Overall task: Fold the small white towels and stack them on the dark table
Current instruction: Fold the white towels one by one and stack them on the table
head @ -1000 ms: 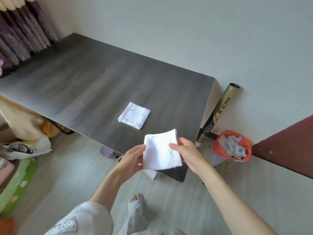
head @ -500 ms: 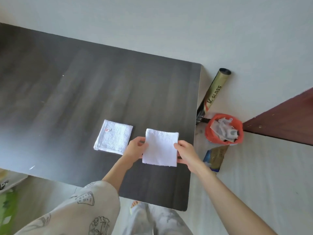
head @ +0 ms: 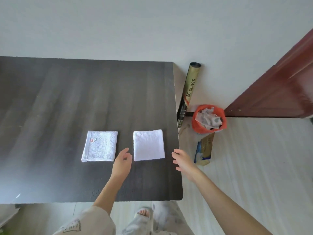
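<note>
Both hands have let go: the right towel (head: 149, 145) now lies flat on the surface (head: 67, 99), beside the left towel (head: 100, 146), not stacked. Left hand (head: 122, 161) and right hand (head: 182, 160) are wide, holding nothing.

I see a K-GLASS tube (head: 189, 92) leaning against the wall (head: 152, 28), an orange-lined bin (head: 209, 118) beside it, and a dark red door (head: 281, 85).

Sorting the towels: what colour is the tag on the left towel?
Red and white, on the left towel, seen in the head view.
</note>
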The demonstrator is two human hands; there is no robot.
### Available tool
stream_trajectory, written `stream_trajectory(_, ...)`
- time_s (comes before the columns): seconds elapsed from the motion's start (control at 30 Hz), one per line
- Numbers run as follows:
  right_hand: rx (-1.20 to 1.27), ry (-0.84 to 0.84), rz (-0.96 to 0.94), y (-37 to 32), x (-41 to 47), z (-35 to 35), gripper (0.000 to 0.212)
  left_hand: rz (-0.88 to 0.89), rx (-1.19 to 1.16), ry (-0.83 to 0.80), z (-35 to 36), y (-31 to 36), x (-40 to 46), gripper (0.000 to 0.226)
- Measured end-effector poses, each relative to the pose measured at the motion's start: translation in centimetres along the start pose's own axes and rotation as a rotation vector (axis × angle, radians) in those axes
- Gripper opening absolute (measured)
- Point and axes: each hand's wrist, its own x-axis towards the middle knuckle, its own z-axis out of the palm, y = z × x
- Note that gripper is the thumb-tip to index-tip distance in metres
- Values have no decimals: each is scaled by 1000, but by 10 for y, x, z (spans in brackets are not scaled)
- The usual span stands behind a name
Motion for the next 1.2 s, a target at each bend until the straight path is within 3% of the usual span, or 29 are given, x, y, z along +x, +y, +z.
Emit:
stream_trajectory(0.17, 334, 167, -11, 66, -51, -31, 9, 253, 181, -160, 34, 11, -41, 33)
stream_trajectory(0.43, 720, 584, -88, 213, -191, -133, 12, 421, 461, -649, 192, 12, -148, 28)
stream_trajectory(0.6, 935, 808, -64, 335, -269, -205, 17, 566, 608, -878, 318, 1, -249, 10)
stream_trajectory(0.93, 1069, 1135, -39, 542, -420, -360, 18, 767, 734, -1236, 557, 0, -477, 22)
stream_trajectory(1.2, 1125, 1254, -65, 649, -459, -511, 19, 809, 814, -1374, 736, 0, -574, 21)
